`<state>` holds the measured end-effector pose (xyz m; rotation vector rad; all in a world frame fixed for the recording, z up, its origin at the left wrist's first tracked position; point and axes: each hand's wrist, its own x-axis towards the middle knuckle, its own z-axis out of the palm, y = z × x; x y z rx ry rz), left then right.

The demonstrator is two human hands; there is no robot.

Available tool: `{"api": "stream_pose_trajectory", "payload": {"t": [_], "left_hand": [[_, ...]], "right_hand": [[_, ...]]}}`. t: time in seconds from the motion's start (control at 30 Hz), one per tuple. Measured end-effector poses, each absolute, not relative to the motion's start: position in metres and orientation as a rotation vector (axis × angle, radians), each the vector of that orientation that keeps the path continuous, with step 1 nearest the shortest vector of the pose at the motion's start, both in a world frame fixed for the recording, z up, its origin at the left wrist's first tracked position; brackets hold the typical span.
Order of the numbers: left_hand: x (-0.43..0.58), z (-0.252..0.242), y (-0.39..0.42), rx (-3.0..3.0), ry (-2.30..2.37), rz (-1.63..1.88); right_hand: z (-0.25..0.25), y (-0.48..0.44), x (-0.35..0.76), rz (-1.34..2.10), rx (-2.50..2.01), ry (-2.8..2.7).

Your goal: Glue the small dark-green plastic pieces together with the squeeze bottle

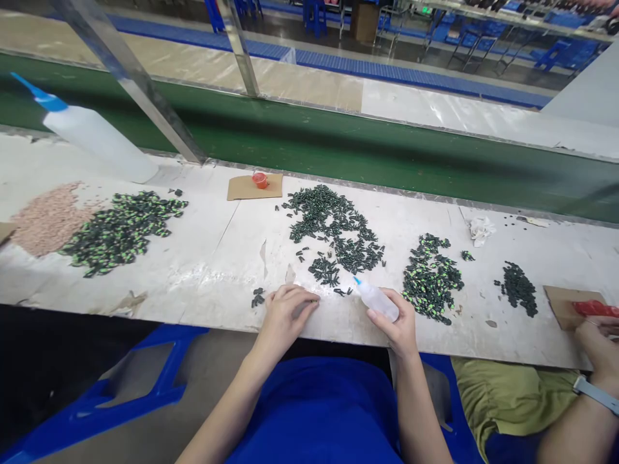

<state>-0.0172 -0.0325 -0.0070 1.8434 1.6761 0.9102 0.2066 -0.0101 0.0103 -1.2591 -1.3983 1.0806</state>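
Note:
Near the table's front edge, my left hand (286, 316) is closed in a pinch. A tiny dark piece (315, 299) with a bit of green shows at its fingertips, too small to make out fully. My right hand (402, 322) is wrapped round a small white squeeze bottle (378, 301), whose blue nozzle points up and left. Beyond both hands spreads a pile of small dark green pieces (333, 219). A few dark pieces (258, 297) lie just left of my left hand. To the right of the bottle is a pile of black and bright green pieces (432, 277).
At the left stand a large white bottle (104, 142), a pinkish pile (48, 219) and a black-green pile (123, 232). A red cap (260, 180) sits on cardboard (236, 188). Rightward lie crumpled tissue (480, 230), black pieces (519, 288) and another person's hand (599, 345) at a red object.

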Motion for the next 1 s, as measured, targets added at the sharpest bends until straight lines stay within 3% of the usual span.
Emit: {"api": "stream_pose_trajectory", "payload": {"t": [0.33,1.0], "left_hand": [[-0.034,-0.013,-0.034,1.761,1.754,0.89],[-0.028,-0.011,-0.028,1.672,1.786,0.915]], "right_hand": [[-0.014,-0.012,0.18,1.135,-1.224,-0.954],[-0.003,-0.008,0.146,1.097,-1.483,-1.149]]}}
